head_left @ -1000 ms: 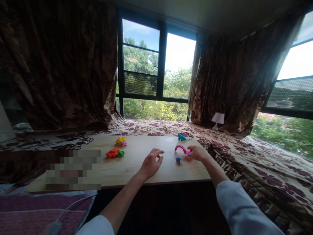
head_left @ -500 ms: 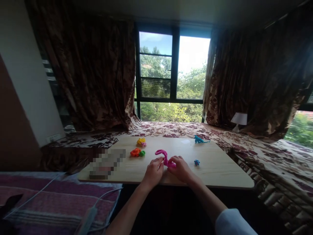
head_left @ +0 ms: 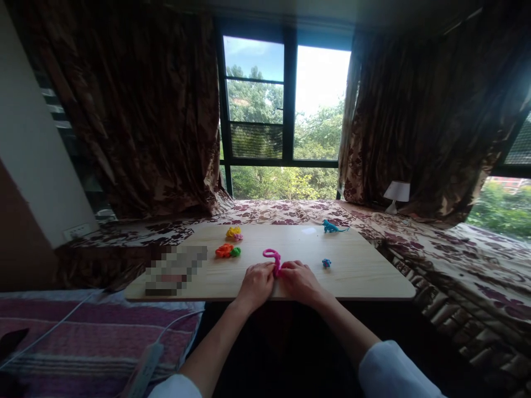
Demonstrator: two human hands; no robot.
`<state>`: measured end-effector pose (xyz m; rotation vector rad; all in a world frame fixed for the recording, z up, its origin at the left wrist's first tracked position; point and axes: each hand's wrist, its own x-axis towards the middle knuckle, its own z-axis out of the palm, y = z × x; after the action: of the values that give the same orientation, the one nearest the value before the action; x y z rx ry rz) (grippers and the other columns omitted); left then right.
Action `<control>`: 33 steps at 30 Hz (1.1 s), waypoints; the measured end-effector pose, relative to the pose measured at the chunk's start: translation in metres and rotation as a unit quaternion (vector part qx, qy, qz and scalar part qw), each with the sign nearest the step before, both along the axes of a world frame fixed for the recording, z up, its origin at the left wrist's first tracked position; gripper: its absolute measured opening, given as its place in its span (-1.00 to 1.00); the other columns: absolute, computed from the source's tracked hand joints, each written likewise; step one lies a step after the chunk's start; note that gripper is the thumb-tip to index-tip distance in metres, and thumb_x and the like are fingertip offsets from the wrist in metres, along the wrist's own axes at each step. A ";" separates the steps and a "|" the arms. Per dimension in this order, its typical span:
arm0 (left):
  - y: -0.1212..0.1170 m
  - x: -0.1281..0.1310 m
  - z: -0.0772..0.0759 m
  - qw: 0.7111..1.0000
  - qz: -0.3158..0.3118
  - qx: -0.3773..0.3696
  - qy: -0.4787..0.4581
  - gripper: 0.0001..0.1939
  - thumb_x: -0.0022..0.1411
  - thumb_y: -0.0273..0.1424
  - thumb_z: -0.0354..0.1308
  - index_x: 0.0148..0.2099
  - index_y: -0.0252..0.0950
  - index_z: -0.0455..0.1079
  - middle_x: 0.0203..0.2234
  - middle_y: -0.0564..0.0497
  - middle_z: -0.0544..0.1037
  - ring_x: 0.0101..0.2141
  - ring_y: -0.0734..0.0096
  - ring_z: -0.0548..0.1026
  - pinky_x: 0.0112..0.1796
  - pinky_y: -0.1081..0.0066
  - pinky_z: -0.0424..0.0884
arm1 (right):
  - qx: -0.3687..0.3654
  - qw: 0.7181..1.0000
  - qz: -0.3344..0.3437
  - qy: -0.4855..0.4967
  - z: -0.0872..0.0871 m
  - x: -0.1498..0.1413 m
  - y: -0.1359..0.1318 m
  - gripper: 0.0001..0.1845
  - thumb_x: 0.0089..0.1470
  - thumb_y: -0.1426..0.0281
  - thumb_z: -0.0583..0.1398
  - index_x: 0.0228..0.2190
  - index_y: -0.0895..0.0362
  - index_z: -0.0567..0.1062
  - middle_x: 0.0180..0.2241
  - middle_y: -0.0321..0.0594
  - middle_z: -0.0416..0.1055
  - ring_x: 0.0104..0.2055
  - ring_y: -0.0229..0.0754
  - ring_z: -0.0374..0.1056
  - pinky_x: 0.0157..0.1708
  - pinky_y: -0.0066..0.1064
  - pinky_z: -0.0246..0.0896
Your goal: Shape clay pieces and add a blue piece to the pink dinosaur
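One pink strand [head_left: 272,254], bumpy along its length, curls into a loop at its far end and bends down towards the front edge of the pale tabletop [head_left: 352,276]. The left hand [head_left: 256,283] and right hand [head_left: 299,281], close together, pinch its near end from either side. Leftward lie an orange piece [head_left: 224,250] touching a green piece [head_left: 235,251]; rightward, a small blue piece [head_left: 326,263] and turquoise figure [head_left: 331,226]

My left hand [head_left: 256,284] and right hand [head_left: 299,281] nearly meet, fingers curled inward, forearms angled together.
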<state>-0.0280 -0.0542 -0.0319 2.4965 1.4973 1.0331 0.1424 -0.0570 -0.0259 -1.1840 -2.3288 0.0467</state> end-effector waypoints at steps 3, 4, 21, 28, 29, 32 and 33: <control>0.002 -0.002 0.001 1.000 0.010 0.004 0.003 -0.76 0.22 -0.34 0.01 -0.10 -0.31 0.35 -0.16 -0.05 0.47 -0.13 0.32 0.41 -0.07 0.13 0.27 | 0.003 1.000 0.005 -0.012 0.005 0.008 0.004 -0.72 0.11 0.45 0.07 -0.12 0.07 0.40 -0.14 -0.23 0.37 -0.10 -0.16 0.23 -0.14 -0.31 0.09; 0.003 -0.002 0.001 1.000 0.013 0.007 0.003 -0.76 0.22 -0.34 0.00 -0.10 -0.31 0.35 -0.16 -0.05 0.47 -0.13 0.32 0.41 -0.07 0.14 0.28 | 0.006 1.000 0.001 -0.015 0.006 0.010 0.005 -0.67 0.10 0.48 0.07 -0.08 0.05 0.38 -0.14 -0.22 0.38 -0.11 -0.16 0.23 -0.15 -0.34 0.09; -0.012 0.010 0.010 0.998 0.019 0.014 0.054 -0.75 0.22 -0.31 0.01 -0.10 -0.31 0.33 -0.15 -0.05 0.44 -0.13 0.30 0.39 -0.08 0.12 0.26 | -0.032 0.997 0.036 0.057 0.002 0.013 0.010 -0.79 0.14 0.39 0.10 -0.16 0.15 0.39 -0.12 -0.19 0.34 -0.10 -0.15 0.28 -0.11 -0.17 0.19; -0.008 0.005 0.008 0.999 0.017 0.017 0.030 -0.74 0.23 -0.36 -0.06 -0.06 -0.25 0.34 -0.17 -0.05 0.49 -0.11 0.28 0.38 -0.07 0.23 0.22 | -0.065 0.984 0.033 0.163 0.000 0.004 0.055 -0.72 0.15 0.34 0.09 -0.09 0.15 0.33 -0.12 -0.16 0.33 -0.21 -0.20 0.34 -0.24 -0.26 0.31; -0.008 0.005 0.008 0.999 0.016 0.014 0.026 -0.74 0.23 -0.35 -0.06 -0.07 -0.23 0.35 -0.18 -0.05 0.49 -0.11 0.28 0.38 -0.08 0.25 0.22 | -0.075 0.983 0.037 0.166 -0.002 0.000 0.059 -0.73 0.15 0.34 0.09 -0.11 0.16 0.34 -0.13 -0.16 0.34 -0.22 -0.21 0.35 -0.25 -0.27 0.32; -0.006 0.005 0.009 1.000 0.014 0.002 0.017 -0.74 0.22 -0.33 -0.06 -0.10 -0.18 0.37 -0.19 -0.04 0.50 -0.14 0.27 0.39 -0.11 0.28 0.23 | -0.101 0.980 0.049 0.167 -0.007 -0.009 0.065 -0.76 0.14 0.34 0.11 -0.17 0.18 0.38 -0.18 -0.19 0.37 -0.25 -0.22 0.36 -0.28 -0.29 0.32; -0.006 0.005 0.009 1.000 0.013 -0.001 0.014 -0.75 0.22 -0.33 -0.05 -0.10 -0.18 0.37 -0.19 -0.04 0.50 -0.14 0.27 0.39 -0.11 0.28 0.23 | -0.107 0.979 0.050 0.166 -0.008 -0.011 0.066 -0.77 0.14 0.34 0.11 -0.18 0.19 0.39 -0.20 -0.20 0.38 -0.26 -0.22 0.36 -0.29 -0.30 0.33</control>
<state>-0.0233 -0.0603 -0.0225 2.5072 1.5426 1.0026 0.1319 0.0088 -0.0342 -1.0628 -2.1210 0.5028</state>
